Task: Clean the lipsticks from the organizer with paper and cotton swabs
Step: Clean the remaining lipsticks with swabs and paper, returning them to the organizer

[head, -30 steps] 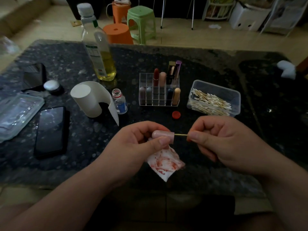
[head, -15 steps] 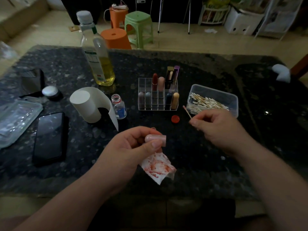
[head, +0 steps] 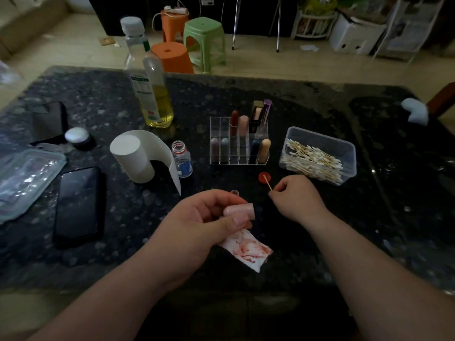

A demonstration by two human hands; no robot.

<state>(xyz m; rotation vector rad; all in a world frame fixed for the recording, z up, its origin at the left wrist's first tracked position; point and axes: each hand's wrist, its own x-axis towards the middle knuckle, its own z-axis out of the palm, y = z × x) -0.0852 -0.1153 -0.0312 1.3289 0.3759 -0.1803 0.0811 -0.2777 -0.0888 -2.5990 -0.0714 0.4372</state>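
While the left hand (head: 197, 225) gripped a pale pink lipstick tube (head: 240, 210), with a red-stained paper (head: 247, 249) under its fingers, the right hand (head: 295, 198) pinched a cotton swab (head: 267, 182) whose tip pointed toward a red cap (head: 269, 177) on the dark table (head: 320, 107). The clear organizer (head: 237, 158) stood just behind, holding other lipsticks (head: 234, 121). The labels on the oil bottle (head: 152, 94) and the small bottle (head: 183, 161) were too blurred to read.

Dim, murky scene — brighter floor beyond; wide-angle bending at edges.
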